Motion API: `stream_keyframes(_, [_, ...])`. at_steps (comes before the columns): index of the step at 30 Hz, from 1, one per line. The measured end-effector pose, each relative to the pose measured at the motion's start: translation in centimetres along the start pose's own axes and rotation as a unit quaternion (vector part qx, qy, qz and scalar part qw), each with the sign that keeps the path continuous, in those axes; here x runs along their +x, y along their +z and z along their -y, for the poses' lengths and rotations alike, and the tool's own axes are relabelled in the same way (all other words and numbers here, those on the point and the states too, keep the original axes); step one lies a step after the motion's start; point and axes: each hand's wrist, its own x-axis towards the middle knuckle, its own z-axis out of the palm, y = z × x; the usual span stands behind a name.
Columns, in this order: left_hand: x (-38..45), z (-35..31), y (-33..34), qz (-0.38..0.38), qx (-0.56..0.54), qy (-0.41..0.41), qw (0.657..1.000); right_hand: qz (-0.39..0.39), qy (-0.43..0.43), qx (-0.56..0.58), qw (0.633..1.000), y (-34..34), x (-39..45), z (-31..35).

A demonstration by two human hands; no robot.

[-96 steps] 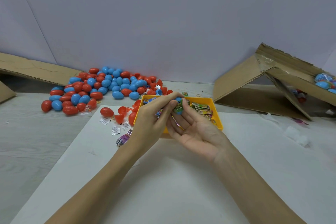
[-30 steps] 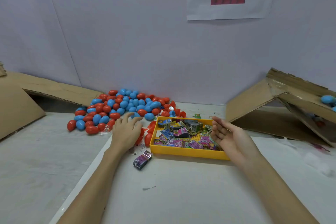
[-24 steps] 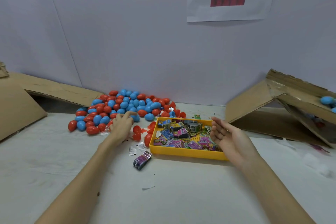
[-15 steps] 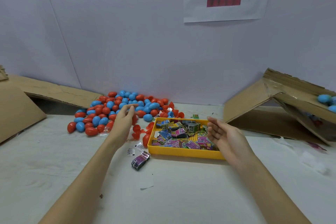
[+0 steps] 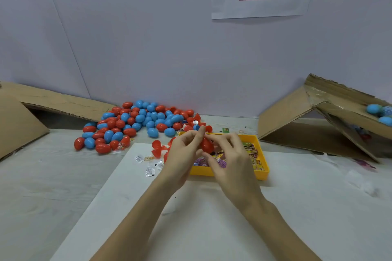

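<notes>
1. Two hands are seen from the head camera, brought together over the near-left part of a yellow tray (image 5: pixel 262 172). A red egg (image 5: pixel 206 145) is held between them, above the tray and clear of it.
2. The egg is pinched from the left by the left hand (image 5: pixel 182 154), with the index finger raised along its upper end.
3. The egg is gripped from the right by the right hand (image 5: pixel 231 161); its fingers (image 5: pixel 222 139) are curled over the top and the thumb is set underneath.
4. The long axis of the egg is tilted steeply, running from upper left to lower right. Both ends are covered by fingers, so it cannot be told which way the narrow end points.
5. Printed packets (image 5: pixel 252 150) are heaped inside the tray.
6. A pile of red and blue eggs (image 5: pixel 135 121) is spread on the table (image 5: pixel 42 176) behind and to the left of the tray.
7. Open red shells (image 5: pixel 157 146) and small white sachets (image 5: pixel 149 170) are scattered just left of the tray.
8. A white sheet (image 5: pixel 201 218) is laid under the tray and forearms.
9. A tipped cardboard box (image 5: pixel 286 112) with blue eggs (image 5: pixel 373 109) on it is seen at the right, well apart from the hands.
</notes>
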Motion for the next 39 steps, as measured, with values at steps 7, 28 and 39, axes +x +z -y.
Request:
stream_keyframes(7, [-0.7, -0.2, 0.3, -0.007, 0.058, 0.048, 0.997, -0.030, 0.106, 0.069, 0.991, -0.6, 0.0, -0.1])
stream_keyframes(28, [-0.8, 0.4, -0.9, 0.140, 0.133, 0.057, 0.979, -0.006, 0.210, 0.127, 0.969, -1.3, 0.2, -1.8])
stream_keyframes(39, [-0.9, 0.4, -0.6, 0.102, 0.139, 0.040, 0.984, -0.007, 0.208, 0.171, 0.963, -1.2, 0.4, -2.5])
